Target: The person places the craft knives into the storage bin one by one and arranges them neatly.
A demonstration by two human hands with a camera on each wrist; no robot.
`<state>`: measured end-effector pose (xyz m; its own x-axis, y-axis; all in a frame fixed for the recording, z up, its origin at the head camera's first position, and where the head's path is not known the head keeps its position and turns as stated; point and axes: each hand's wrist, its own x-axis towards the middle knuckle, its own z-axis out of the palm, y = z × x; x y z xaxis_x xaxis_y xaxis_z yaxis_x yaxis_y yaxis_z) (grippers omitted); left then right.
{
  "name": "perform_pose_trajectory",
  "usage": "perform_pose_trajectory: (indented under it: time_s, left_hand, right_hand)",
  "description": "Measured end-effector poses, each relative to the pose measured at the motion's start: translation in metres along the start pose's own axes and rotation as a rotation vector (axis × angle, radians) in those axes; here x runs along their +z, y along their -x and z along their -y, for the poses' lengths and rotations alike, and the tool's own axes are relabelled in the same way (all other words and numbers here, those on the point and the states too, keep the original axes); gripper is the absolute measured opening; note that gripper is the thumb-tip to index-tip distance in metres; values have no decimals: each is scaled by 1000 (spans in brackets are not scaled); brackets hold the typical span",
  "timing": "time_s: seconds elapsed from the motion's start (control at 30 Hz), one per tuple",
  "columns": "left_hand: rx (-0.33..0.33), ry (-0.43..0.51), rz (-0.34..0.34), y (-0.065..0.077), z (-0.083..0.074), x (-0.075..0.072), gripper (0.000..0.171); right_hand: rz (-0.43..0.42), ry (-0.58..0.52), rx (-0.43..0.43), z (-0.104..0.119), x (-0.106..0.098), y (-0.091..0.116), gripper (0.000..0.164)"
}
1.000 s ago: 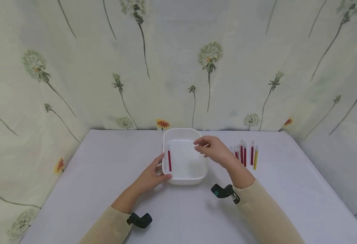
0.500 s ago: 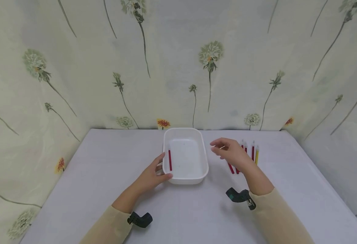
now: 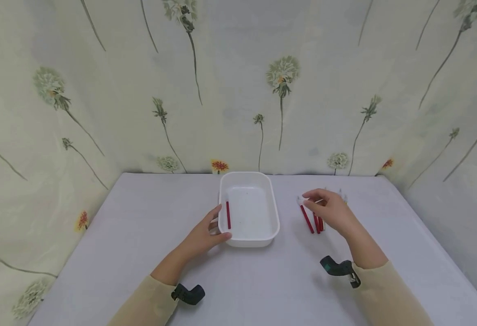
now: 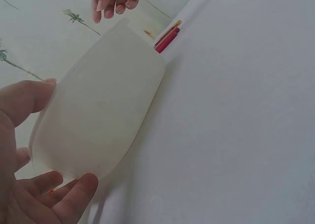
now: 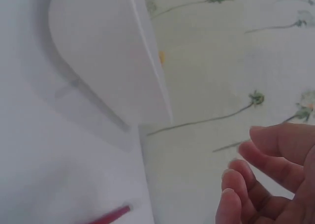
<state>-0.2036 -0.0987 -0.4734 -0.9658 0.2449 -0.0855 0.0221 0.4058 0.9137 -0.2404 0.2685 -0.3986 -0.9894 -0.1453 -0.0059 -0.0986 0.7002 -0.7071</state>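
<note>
A white plastic box [image 3: 248, 243] stands mid-table. My left hand [image 3: 199, 235] holds its left side, thumb at the near corner and fingers along the wall. The left wrist view shows that hand [image 4: 39, 175] around the end of the box [image 4: 103, 106]. Inside, by the left wall, lies one slim red pen [image 3: 228, 215]. My right hand [image 3: 329, 209] hovers over a group of red pens [image 3: 307, 219], fingers loosely bent, holding nothing. In the right wrist view its fingers [image 5: 234, 179] are empty, and a red pen [image 5: 110, 217] shows below. The hand partly hides the group.
The pens lie on a white-covered table [image 3: 153, 199], right of the box. A yellow pen [image 4: 175, 24] lies among the red ones. Behind the table hangs a flower-printed curtain [image 3: 230, 90]. Each wrist wears a small black camera [image 3: 187, 294].
My right hand has moved right, from over the box's right rim to above the pens, and a little lower. My left hand and the box have stayed in place.
</note>
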Motion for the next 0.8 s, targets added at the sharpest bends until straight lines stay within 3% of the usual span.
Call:
perform_pose_trajectory:
  time_s: [0.37,0.8]
  left_hand:
    - [-2,11,3,0,-1,1,92]
    - [-11,-8,-3,-2,1,-1,93]
  right_hand:
    - [-40,67,-1,-35,-14,2,39]
    - [-83,95,88,-71,-23,-4,40]
